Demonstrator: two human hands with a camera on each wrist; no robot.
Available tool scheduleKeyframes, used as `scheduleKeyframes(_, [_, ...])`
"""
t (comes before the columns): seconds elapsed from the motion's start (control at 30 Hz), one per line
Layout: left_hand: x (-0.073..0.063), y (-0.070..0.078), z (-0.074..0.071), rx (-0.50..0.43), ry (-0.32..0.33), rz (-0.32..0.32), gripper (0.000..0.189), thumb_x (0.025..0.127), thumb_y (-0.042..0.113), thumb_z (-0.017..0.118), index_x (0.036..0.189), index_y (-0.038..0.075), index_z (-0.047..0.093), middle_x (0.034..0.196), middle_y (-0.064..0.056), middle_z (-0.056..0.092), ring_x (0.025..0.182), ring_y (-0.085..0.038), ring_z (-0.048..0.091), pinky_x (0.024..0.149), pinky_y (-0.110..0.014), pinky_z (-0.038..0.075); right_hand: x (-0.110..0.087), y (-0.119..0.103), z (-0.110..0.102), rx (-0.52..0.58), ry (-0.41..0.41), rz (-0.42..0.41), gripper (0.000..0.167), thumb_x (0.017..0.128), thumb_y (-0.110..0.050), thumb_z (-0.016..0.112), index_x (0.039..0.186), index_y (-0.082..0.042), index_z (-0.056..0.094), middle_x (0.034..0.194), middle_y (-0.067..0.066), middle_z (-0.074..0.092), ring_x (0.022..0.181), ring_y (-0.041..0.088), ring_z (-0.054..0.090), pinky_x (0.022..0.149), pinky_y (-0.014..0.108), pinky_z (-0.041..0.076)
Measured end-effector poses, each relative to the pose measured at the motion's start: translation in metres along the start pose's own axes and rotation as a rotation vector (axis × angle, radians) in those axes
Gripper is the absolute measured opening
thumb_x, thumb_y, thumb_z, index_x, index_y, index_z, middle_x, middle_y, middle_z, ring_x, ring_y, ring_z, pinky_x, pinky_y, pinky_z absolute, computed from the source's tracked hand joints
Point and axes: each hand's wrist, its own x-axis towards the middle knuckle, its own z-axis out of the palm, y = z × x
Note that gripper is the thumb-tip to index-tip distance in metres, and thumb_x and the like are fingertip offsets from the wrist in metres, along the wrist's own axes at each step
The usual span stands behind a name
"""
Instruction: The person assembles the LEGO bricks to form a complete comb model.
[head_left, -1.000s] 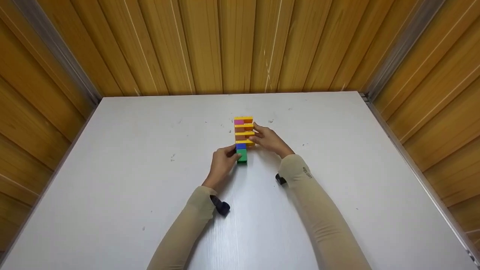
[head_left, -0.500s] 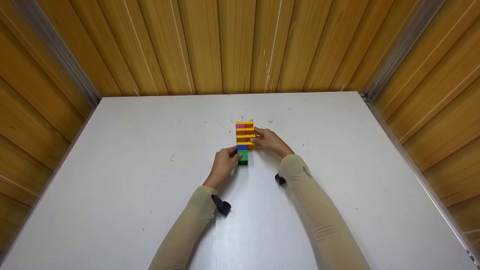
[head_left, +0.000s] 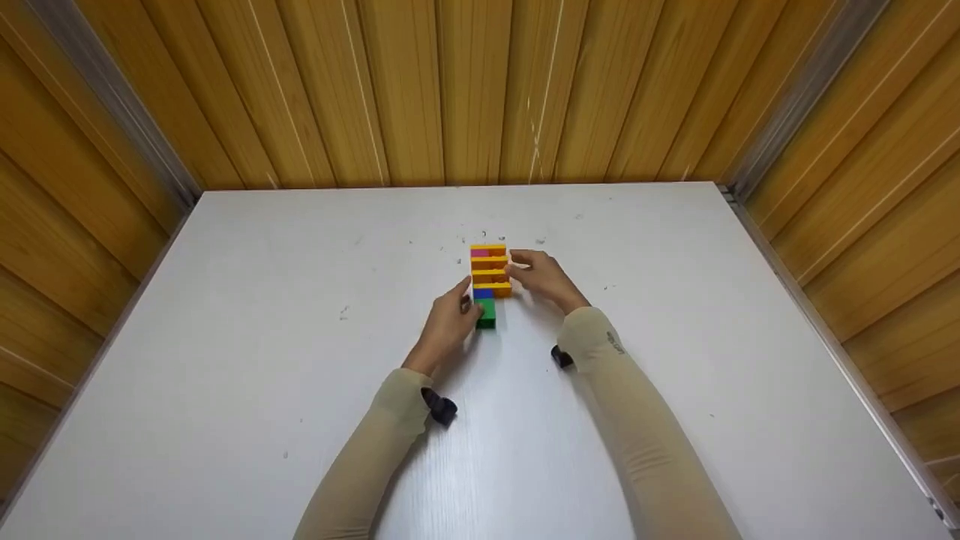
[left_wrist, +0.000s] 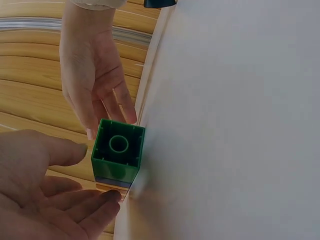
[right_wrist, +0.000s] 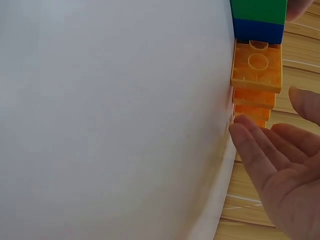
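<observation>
A toy brick structure lies lengthwise on the white table. Its near end is a green brick (head_left: 487, 313), whose hollow underside faces the left wrist camera. Beyond that come a blue brick (head_left: 484, 294), several yellow-orange plates (head_left: 501, 290) jutting rightward like rungs, and a pink brick (head_left: 479, 253) near the far end. My left hand (head_left: 448, 319) is at the green end; in the left wrist view its thumb stands apart from the brick and fingertips reach the side. Spread loosely, my right hand (right_wrist: 287, 170) has its fingertips beside the plates (right_wrist: 257, 70).
The white table (head_left: 300, 337) spreads around the structure, with small dark marks on its surface. Yellow wood-patterned panels (head_left: 472, 90) rise behind it and on both sides. Black wrist straps (head_left: 442, 409) sit on the beige sleeves (head_left: 641, 405).
The structure came slightly nearer, its far end lowering toward me, then stayed put. Both hands have since loosened, their fingers spreading away from the bricks.
</observation>
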Motion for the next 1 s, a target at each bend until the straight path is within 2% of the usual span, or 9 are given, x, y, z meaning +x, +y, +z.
scheduleKeyframes(0.13, [-0.002, 0.0, -0.008, 0.058, 0.055, 0.048, 0.067, 0.099, 0.024, 0.053, 0.154, 0.011, 0.018, 0.159, -0.008, 0.025, 0.145, -0.023, 0.028, 0.119, -0.04, 0.024, -0.003, -0.001, -0.009, -0.048, 0.034, 0.0, 0.056, 0.1, -0.035, 0.049, 0.148, -0.009, 0.037, 0.151, 0.011, 0.041, 0.136, 0.029, 0.043, 0.112, 0.042, 0.038])
scheduleKeyframes(0.2, [-0.002, -0.001, -0.014, 0.117, 0.101, 0.057, 0.071, 0.099, 0.028, 0.052, 0.155, 0.012, 0.012, 0.161, -0.007, 0.018, 0.148, -0.023, 0.021, 0.121, -0.04, 0.019, -0.006, -0.001, -0.014, -0.082, 0.055, -0.006, 0.056, 0.1, -0.036, 0.048, 0.148, -0.009, 0.037, 0.151, 0.011, 0.041, 0.136, 0.029, 0.042, 0.114, 0.043, 0.035])
scheduleKeyframes(0.27, [-0.002, -0.002, -0.02, 0.201, 0.154, 0.056, 0.075, 0.099, 0.033, 0.052, 0.156, 0.014, 0.008, 0.162, -0.007, 0.014, 0.148, -0.024, 0.019, 0.121, -0.042, 0.019, -0.011, -0.002, -0.02, -0.114, 0.073, -0.009, 0.056, 0.101, -0.037, 0.047, 0.149, -0.01, 0.035, 0.152, 0.011, 0.039, 0.137, 0.03, 0.041, 0.115, 0.044, 0.033])
scheduleKeyframes(0.4, [-0.004, -0.007, -0.038, 0.412, 0.268, 0.053, 0.081, 0.095, 0.045, 0.054, 0.156, 0.019, 0.007, 0.162, -0.011, 0.01, 0.147, -0.033, 0.022, 0.117, -0.056, 0.019, -0.024, -0.001, -0.033, -0.186, 0.13, -0.023, 0.061, 0.101, -0.043, 0.043, 0.152, -0.014, 0.027, 0.157, 0.01, 0.03, 0.142, 0.029, 0.034, 0.118, 0.045, 0.027])
scheduleKeyframes(0.53, [-0.009, -0.015, -0.059, 0.564, 0.357, 0.052, 0.087, 0.089, 0.06, 0.052, 0.156, 0.025, 0.009, 0.162, -0.014, 0.006, 0.146, -0.041, 0.016, 0.11, -0.072, 0.009, -0.041, 0.002, -0.049, -0.304, 0.243, -0.081, 0.067, 0.1, -0.051, 0.036, 0.155, -0.019, 0.017, 0.161, 0.008, 0.017, 0.148, 0.03, 0.018, 0.12, 0.05, 0.017])
scheduleKeyframes(0.73, [-0.02, -0.027, -0.093, 0.701, 0.471, 0.079, 0.086, 0.083, 0.073, 0.043, 0.154, 0.034, 0.014, 0.162, -0.015, -0.001, 0.144, -0.051, 0.002, 0.098, -0.083, -0.009, -0.062, 0.011, -0.072, -0.513, 0.455, -0.165, 0.08, 0.095, -0.064, 0.033, 0.156, -0.02, 0.007, 0.162, 0.017, 0.001, 0.148, 0.04, 0.003, 0.116, 0.064, 0.005])
scheduleKeyframes(0.87, [-0.027, -0.036, -0.113, 0.769, 0.55, 0.107, 0.085, 0.082, 0.077, 0.04, 0.153, 0.036, 0.017, 0.162, -0.016, -0.002, 0.143, -0.054, 0.0, 0.094, -0.084, -0.011, -0.074, 0.018, -0.085, -0.599, 0.537, -0.125, 0.089, 0.089, -0.073, 0.035, 0.156, -0.023, 0.004, 0.162, 0.017, -0.007, 0.148, 0.041, -0.006, 0.113, 0.069, -0.003])
scheduleKeyframes(1.0, [-0.033, -0.041, -0.125, 0.794, 0.583, 0.11, 0.085, 0.082, 0.079, 0.037, 0.153, 0.038, 0.016, 0.162, -0.015, -0.006, 0.142, -0.055, -0.003, 0.094, -0.084, -0.012, -0.086, 0.03, -0.094, -0.67, 0.557, -0.078, 0.093, 0.086, -0.077, 0.035, 0.155, -0.027, -0.001, 0.161, 0.015, -0.013, 0.147, 0.041, -0.011, 0.111, 0.071, -0.008])
